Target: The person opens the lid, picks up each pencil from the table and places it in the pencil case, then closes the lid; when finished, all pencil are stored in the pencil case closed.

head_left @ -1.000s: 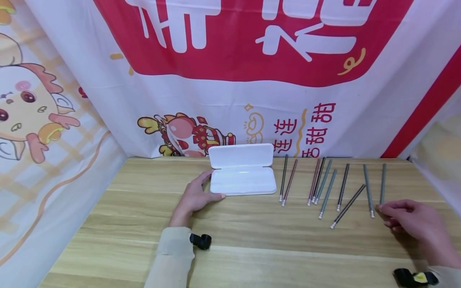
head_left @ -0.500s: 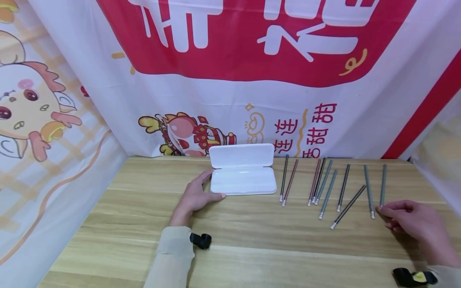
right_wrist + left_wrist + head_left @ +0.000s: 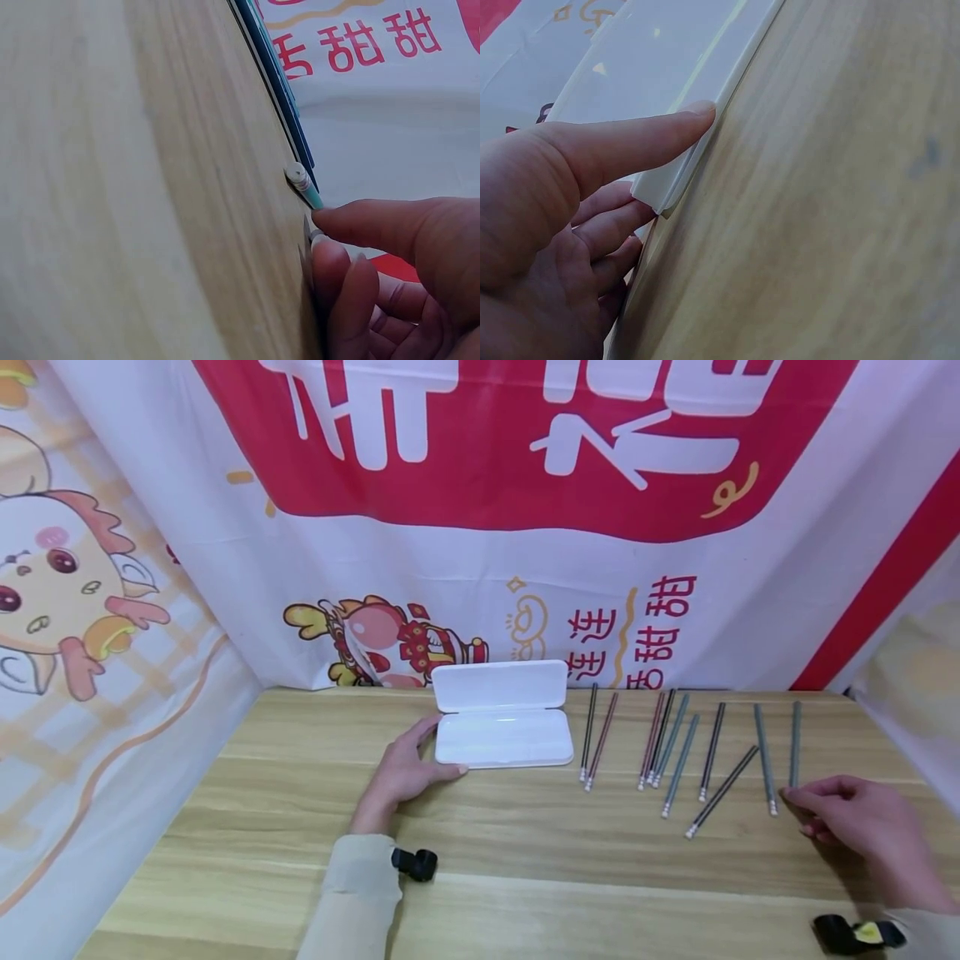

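A white pencil case [image 3: 504,747] lies on the table with its lid [image 3: 500,685] raised against the backdrop. My left hand [image 3: 407,767] holds its left end, the thumb on the front edge and the other fingers around the side; the left wrist view shows the thumb [image 3: 641,146] pressing the rim. At the far right, my right hand [image 3: 862,817] pinches the eraser end of a grey-green pencil [image 3: 796,743] between thumb and forefinger. That end is mostly covered by the fingertips in the right wrist view. Just left of it lies another grey-green pencil [image 3: 765,760].
Several more pencils lie between case and right hand, eraser ends toward me: a black one [image 3: 588,731] and a dark red one [image 3: 602,742] near the case, a tight group [image 3: 660,739], and a slanted black one [image 3: 722,792]. Behind the wooden table [image 3: 525,910] hangs a printed cloth [image 3: 480,560].
Both hands, the case and the pencils keep their places; only the head view shifts slightly.
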{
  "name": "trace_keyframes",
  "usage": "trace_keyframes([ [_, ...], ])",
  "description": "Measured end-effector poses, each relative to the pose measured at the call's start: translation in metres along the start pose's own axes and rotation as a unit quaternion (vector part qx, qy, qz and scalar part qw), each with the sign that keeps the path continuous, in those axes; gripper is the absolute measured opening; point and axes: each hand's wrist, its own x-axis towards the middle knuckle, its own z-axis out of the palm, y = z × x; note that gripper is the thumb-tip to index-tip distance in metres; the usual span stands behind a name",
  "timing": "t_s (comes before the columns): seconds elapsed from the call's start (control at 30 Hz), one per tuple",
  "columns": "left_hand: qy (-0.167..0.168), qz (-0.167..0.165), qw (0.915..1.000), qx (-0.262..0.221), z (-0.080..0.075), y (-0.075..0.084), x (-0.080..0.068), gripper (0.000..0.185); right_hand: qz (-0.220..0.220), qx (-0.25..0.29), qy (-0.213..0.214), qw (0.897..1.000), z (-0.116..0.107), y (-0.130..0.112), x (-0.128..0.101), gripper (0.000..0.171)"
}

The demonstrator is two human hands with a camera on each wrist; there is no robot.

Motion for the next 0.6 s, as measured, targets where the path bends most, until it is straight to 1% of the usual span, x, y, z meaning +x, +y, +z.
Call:
trace_keyframes([
  [0.07, 0.000, 0.000, 1.0000, 0.000, 0.0002, 0.0001, 0.0002, 0.092, -0.007, -0.004, 0.001, 1.000, -0.0001, 0.0010, -0.0008, 0.045],
  [0.4, 0.000, 0.004, 1.0000, 0.006, 0.0001, -0.0018, 0.0012, 0.091, -0.051, -0.027, -0.001, 0.998, -0.0048, 0.0015, -0.0062, 0.045],
  [0.5, 0.000, 0.005, 1.0000, 0.009, 0.0002, -0.0023, 0.0018, 0.091, -0.043, -0.028, 0.001, 0.999, -0.0043, 0.0011, -0.0063, 0.047],
  [0.6, -0.001, 0.005, 1.0000, 0.008, 0.0003, -0.0030, 0.0024, 0.091, -0.021, -0.022, 0.002, 1.000, -0.0021, 0.0015, -0.0027, 0.047],
])
